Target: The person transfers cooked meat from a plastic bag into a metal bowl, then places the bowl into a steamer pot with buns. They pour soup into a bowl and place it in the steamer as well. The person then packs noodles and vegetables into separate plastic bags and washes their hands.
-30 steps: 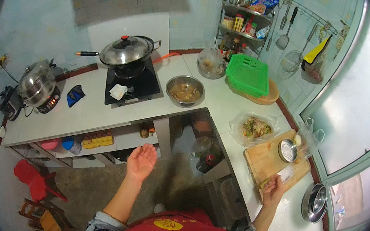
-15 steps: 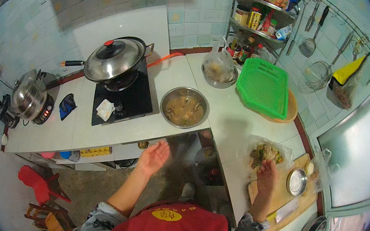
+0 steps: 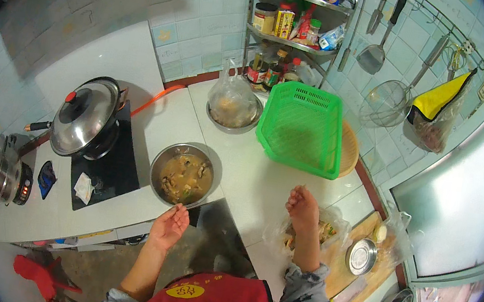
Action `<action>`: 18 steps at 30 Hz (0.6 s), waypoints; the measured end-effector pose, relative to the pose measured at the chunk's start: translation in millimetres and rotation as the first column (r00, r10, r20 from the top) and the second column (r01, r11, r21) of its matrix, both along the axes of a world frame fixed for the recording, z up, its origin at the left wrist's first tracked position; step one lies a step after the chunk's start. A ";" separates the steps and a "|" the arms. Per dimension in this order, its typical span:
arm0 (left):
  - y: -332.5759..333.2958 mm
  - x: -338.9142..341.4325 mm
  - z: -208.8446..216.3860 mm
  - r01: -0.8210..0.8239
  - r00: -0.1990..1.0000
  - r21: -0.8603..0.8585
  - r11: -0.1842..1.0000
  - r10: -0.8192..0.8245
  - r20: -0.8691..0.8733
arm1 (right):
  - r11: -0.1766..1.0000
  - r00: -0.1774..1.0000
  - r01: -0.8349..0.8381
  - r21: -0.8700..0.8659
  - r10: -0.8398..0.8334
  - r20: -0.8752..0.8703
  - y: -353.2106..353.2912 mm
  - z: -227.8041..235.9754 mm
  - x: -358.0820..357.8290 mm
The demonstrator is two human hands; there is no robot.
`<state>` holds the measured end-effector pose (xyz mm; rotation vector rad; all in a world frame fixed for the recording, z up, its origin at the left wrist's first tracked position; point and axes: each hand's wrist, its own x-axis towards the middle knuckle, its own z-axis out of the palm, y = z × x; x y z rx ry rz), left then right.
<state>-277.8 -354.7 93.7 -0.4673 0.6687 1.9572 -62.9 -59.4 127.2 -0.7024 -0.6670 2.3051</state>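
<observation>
Bowl (image 3: 156,171) nr cupped L hand (image 3: 169,227); R hand (image 3: 303,208) half-curled.

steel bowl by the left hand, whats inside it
The steel bowl holds cloudy brown liquid with dark and pale chunks showing. The liquid hides the bowl's bottom, so anything lying there cannot be made out.

A wok (image 3: 83,124) on a cooktop (image 3: 122,167), a bowl of food (image 3: 156,171) and a hanging strainer (image 3: 386,103) show a kitchen.
</observation>
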 end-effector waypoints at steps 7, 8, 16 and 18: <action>110.0 -1.8 3.1 0.303 0.918 -0.083 0.949 -0.314 -0.243 | 0.996 0.998 0.070 -0.049 -0.069 0.011 14.8 -13.4 32.5; 130.1 0.3 1.8 0.358 0.890 -0.097 0.929 -0.371 -0.266 | 0.994 0.997 0.081 -0.067 -0.082 -0.004 16.2 -17.1 40.5; 266.3 31.9 10.7 0.542 0.721 -0.328 0.774 -0.628 -0.292 | 0.982 0.982 0.188 0.025 -0.187 -0.027 4.7 5.0 112.0; 282.1 38.9 9.1 0.529 0.716 -0.361 0.768 -0.632 -0.296 | 0.974 0.975 0.222 0.051 -0.222 -0.002 6.7 4.4 125.4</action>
